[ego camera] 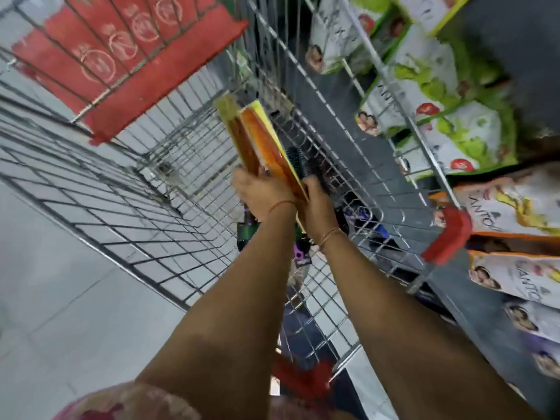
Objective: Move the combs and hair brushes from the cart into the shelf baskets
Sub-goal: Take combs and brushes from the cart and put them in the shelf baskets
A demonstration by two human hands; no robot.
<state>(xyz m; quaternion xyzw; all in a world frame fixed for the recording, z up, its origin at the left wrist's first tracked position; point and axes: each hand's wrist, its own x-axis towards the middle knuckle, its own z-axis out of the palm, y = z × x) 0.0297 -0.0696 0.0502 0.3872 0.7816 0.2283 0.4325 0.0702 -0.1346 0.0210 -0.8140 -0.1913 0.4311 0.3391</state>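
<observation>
Grey floor tiles [60,298] are seen beneath and to the left of a wire shopping cart [169,165], whose mesh walls fill the middle of the head view. A red panel [127,65] is fixed at the cart's far end, and a red handle [448,234] is seen at the right rim. Close beside the cart's right wall, shelves [515,40] stocked with white and green product packs [439,122] are seen, so little room is left on that side; the left side is bordered only by open floor.

Both arms are stretched into the cart above its basket. The left hand [260,192] is closed round the lower end of a bundle of orange and yellow comb packs [257,140], which is held tilted up and away. The right hand [318,204] is curled against the same bundle and round a black round hair brush [303,162], held just beside the right mesh wall. Purple and dark items [300,253], blurred, are seen lower in the cart under the wrists.
</observation>
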